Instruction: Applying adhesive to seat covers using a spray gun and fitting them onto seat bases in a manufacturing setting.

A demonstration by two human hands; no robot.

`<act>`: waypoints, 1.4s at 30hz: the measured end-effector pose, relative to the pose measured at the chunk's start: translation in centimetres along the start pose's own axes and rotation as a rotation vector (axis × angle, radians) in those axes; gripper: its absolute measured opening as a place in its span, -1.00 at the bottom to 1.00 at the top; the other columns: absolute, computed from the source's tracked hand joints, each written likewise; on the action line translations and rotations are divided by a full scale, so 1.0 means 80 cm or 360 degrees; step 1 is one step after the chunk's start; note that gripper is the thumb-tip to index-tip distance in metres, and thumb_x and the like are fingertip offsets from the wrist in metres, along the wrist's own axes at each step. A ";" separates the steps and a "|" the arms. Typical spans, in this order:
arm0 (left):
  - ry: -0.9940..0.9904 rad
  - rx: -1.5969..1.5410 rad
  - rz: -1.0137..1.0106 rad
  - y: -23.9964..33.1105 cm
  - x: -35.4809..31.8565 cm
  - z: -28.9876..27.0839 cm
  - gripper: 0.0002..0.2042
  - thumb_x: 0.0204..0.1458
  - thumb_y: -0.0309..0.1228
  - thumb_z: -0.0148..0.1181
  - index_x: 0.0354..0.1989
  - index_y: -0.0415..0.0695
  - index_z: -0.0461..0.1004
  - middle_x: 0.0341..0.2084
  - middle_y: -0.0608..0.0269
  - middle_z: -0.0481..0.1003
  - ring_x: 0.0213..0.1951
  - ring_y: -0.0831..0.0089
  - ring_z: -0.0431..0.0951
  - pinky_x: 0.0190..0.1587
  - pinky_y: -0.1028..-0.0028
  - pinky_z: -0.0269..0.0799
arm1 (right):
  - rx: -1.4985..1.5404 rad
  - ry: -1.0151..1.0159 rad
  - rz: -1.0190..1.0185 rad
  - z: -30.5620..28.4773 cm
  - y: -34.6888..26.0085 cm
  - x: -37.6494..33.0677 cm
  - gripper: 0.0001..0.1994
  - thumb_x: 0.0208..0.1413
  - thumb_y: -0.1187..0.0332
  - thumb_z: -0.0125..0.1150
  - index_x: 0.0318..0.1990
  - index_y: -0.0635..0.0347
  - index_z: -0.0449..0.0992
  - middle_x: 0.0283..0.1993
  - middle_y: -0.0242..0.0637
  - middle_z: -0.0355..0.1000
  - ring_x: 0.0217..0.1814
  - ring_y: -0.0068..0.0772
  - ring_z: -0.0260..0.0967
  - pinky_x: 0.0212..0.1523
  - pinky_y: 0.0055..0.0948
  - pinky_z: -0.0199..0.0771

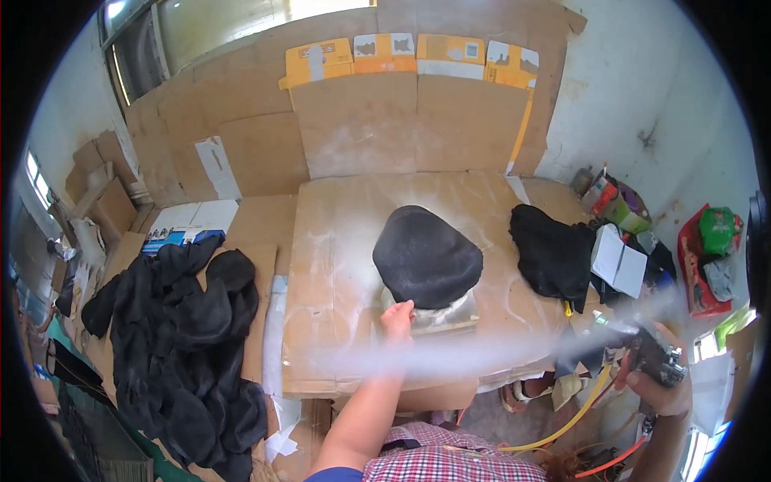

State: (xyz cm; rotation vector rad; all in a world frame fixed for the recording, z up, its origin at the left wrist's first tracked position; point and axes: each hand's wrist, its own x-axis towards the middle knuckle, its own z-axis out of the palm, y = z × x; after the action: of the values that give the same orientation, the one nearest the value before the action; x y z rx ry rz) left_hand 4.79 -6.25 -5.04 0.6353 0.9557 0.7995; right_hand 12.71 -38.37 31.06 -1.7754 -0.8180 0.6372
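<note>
A black rounded piece (426, 257), leather-like or fabric, lies in the middle of the cardboard-covered table on a pale, whitish support (438, 316). My left hand (397, 318) pinches its near edge with the thumb and fingers. At the right, my right hand (660, 394) is wrapped round a metal spray gun (657, 357). White mist (482, 349) streams leftward from its nozzle, passing in front of the black piece and over my left wrist. A yellow hose (574, 426) and an orange-red hose (612, 458) run below the gun.
Black pieces are heaped (193, 337) at the left. Another flat black piece (550, 245) lies right of centre, beside an open notebook (618, 261). A box of small items (626, 210) stands behind it. Cardboard panels (353, 120) line the back; a red bag (703, 261) is far right.
</note>
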 end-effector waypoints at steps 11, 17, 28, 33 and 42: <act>0.0173 0.0017 -0.0083 0.012 0.001 -0.110 -0.80 -0.19 -0.40 0.20 -0.32 0.08 0.47 -0.53 0.53 0.43 -0.52 0.63 0.40 -0.34 0.40 0.11 | -0.0169 0.0212 0.0048 -0.022 0.011 -0.050 -0.46 -0.28 0.37 0.39 -0.06 0.36 0.39 -0.42 -0.28 0.47 -0.42 -0.50 0.43 -0.37 -0.53 0.39; 0.0094 0.0082 -0.0104 0.009 -0.002 -0.082 -0.78 -0.21 -0.43 0.20 -0.31 0.08 0.46 -0.52 0.52 0.44 -0.50 0.63 0.40 -0.31 0.40 0.10 | -0.0367 -0.0022 -0.0121 0.023 0.003 -0.008 -0.50 -0.37 0.52 0.32 -0.11 0.35 0.46 -0.40 -0.18 0.47 -0.38 -0.46 0.46 -0.33 -0.54 0.42; 0.0076 -0.0077 -0.0143 0.008 -0.014 0.027 -0.78 -0.15 -0.24 0.28 -0.36 0.03 0.41 -0.44 0.42 0.46 -0.37 0.50 0.43 -0.24 0.34 0.08 | -0.0058 -0.0140 -0.0132 -0.026 0.027 0.026 -0.34 -0.20 0.49 0.29 0.14 0.38 0.21 -0.39 -0.23 0.42 -0.44 -0.49 0.39 -0.38 -0.51 0.45; 0.0135 -0.0183 -0.0066 0.002 -0.015 0.034 -0.79 -0.14 -0.26 0.26 -0.36 0.02 0.40 -0.43 0.39 0.45 -0.35 0.46 0.42 -0.19 0.31 0.09 | 0.0009 0.0021 -0.0131 -0.029 0.034 0.061 -0.36 -0.21 0.52 0.27 0.12 0.40 0.21 -0.42 -0.24 0.41 -0.44 -0.48 0.40 -0.41 -0.51 0.44; 0.0114 -0.0686 -0.0033 0.015 -0.035 0.044 -0.86 -0.12 -0.37 0.17 -0.38 0.01 0.36 -0.47 0.35 0.41 -0.36 0.44 0.40 -0.26 0.28 0.28 | -0.0212 -0.0061 -0.0284 -0.073 0.103 0.118 -0.48 -0.05 0.48 0.18 0.13 0.31 0.25 -0.38 -0.31 0.39 -0.43 -0.52 0.36 -0.35 -0.51 0.40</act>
State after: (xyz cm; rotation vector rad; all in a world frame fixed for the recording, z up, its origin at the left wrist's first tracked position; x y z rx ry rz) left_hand 6.62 -8.35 -1.27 0.2236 0.8176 0.9784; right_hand 24.86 -36.34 24.83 -1.7888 -1.0531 0.5103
